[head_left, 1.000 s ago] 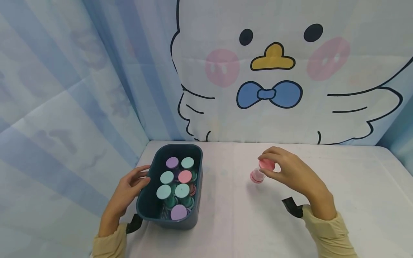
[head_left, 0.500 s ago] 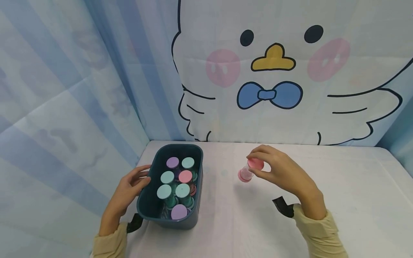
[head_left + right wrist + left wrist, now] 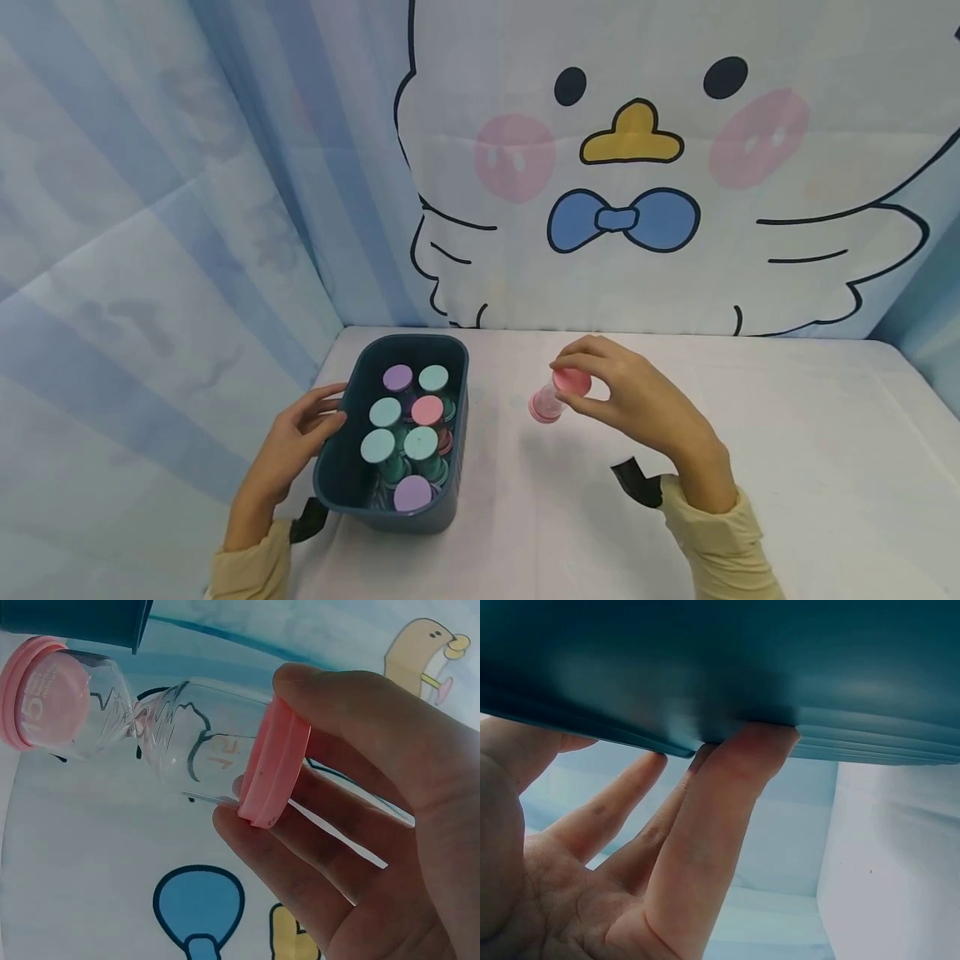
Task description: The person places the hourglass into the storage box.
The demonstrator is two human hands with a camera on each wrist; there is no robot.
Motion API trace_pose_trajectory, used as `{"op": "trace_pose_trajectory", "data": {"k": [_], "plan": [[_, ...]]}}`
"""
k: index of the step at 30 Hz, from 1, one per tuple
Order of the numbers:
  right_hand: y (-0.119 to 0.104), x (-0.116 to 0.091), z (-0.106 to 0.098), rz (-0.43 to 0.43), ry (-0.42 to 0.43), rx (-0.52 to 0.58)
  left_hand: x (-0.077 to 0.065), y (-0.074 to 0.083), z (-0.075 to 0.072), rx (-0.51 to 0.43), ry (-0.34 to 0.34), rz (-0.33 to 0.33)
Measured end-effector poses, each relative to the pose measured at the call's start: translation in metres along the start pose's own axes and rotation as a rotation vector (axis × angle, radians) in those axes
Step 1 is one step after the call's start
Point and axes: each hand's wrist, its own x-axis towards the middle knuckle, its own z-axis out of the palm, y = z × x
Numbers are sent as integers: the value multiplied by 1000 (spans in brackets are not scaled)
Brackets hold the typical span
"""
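Observation:
My right hand pinches the pink end cap of a sand timer between thumb and fingers, over the table to the right of the bin. In the right wrist view the sand timer is a clear, narrow-waisted glass with pink caps, with pink sand in its far bulb. A dark blue bin holds several more sand timers with mint caps, purple caps and a pink cap. My left hand rests its fingers against the bin's left side; in the left wrist view the fingertips touch the outer wall.
The bin stands at the left of a white-covered table. Behind the table hangs a curtain with a cartoon bird; another blue-striped curtain hangs along the left side.
My right hand has moved left with the sand timer, closer to the bin. The left hand and the bin stay in place.

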Motion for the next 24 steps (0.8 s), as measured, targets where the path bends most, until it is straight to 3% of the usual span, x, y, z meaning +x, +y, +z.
{"op": "trace_pose_trajectory", "data": {"k": [10,24], "plan": [[-16,12,7,-10,-43,0,1,-1,0,3,0,-10],[-37,31,16,-77,-41,18,1,2,0,2,0,-28]]}}
